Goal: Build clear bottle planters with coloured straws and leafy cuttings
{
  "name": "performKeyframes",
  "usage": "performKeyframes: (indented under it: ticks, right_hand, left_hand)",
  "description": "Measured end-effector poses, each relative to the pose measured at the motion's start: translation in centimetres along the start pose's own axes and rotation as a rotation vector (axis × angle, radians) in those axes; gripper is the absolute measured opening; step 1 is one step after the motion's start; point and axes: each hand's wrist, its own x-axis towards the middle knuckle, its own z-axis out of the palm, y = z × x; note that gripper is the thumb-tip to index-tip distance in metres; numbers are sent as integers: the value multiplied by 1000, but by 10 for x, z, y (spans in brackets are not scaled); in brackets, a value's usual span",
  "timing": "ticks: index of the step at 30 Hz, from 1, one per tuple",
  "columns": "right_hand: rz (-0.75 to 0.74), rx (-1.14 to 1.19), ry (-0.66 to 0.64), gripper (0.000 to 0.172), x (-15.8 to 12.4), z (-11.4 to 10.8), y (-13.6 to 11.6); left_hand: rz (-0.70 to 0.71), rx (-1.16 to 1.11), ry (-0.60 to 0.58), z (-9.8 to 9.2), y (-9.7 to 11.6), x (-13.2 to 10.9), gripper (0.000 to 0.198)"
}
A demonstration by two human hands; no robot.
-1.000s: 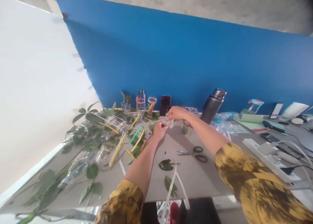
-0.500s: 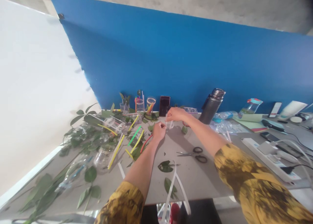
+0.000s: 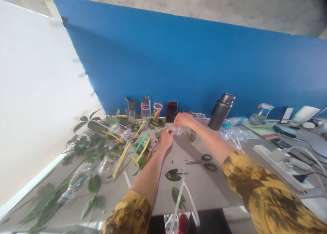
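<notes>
A small clear plastic cup (image 3: 177, 131) stands on the table between my hands. At its left side is my left hand (image 3: 166, 138), fingers curled together close to the cup wall; what they pinch, if anything, is too small to make out. My right hand (image 3: 184, 119) is bent over the cup's top, its fingertips pressed together and partly hidden behind the hand. Just left of my left hand lies a red strip (image 3: 152, 150). A green leaf (image 3: 192, 136) rests below my right wrist. Open-bladed scissors (image 3: 203, 161) lie nearer to me.
Leafy stems (image 3: 84, 149), yellow strips (image 3: 121, 160) and clear plastic pieces crowd the left side. A phone (image 3: 172, 111) stands upright at the back, beside cups holding strips. A dark thermos (image 3: 221, 111) and a power strip (image 3: 281, 167) are on the right. White strips (image 3: 182, 196) overhang the front edge.
Both hands stay almost in the same place by the cup. The whole view shifts very slightly; the things on the table lie as before.
</notes>
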Motion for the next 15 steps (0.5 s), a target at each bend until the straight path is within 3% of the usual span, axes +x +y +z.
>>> performKeyframes:
  ticks: [2,5,8,11,15]
  right_hand:
    - [-5,3,24,15,0,-2,0]
    - [-64,24,16,16,0,-5,6]
    - [-179,68,-25,18,2,-8,17]
    - [-275,134,-72,22,4,-8,30]
    - [-290,199,-102,23,4,-8,41]
  left_hand:
    - [1,-19,25,-2,2,1,16]
    - [6,-72,19,-7,6,2,32]
    - [35,-148,-87,-14,12,0,42]
    - [46,-206,-203,-18,16,-4,39]
    - [44,-218,-211,-18,18,-6,42]
